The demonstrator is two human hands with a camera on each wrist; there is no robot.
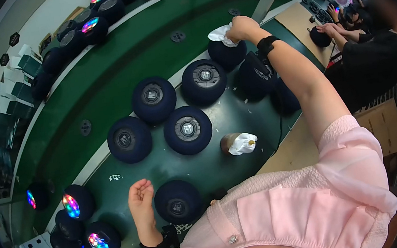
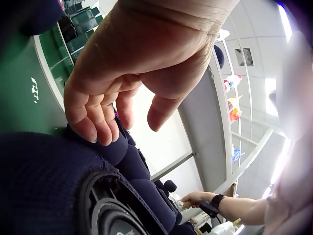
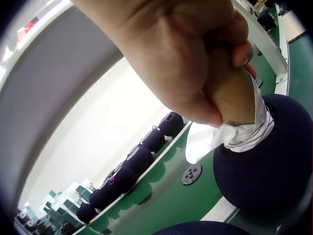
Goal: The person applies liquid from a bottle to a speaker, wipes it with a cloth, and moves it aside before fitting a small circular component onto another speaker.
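Fingers (image 3: 240, 55) of the right grip (image 1: 244, 30) pinch a tan, rod-like piece (image 3: 231, 93); white cloth (image 3: 248, 134) wraps its lower end, touching the dark round speaker (image 3: 271, 164) directly below the grip. Beside the thumb, a loose cloth tail hangs out; were it to snag or pull free, the wrap could slacken and let the bare piece rub the fabric. Because the speaker's sides are curved, an off-centre push might tilt or roll it towards the pale rail (image 3: 220, 209) just beside it, or against neighbouring speakers.

From the grip back towards the wearer, a brown container (image 1: 229, 143) topped with white cloth stands on the tabletop (image 1: 227, 115); a low sweep of the forearm could knock it over. Whether it holds liquid, I cannot tell. Farthest from the grip, the left hand (image 1: 142, 205) is empty, fingers loosely bent, so it steadies nothing.
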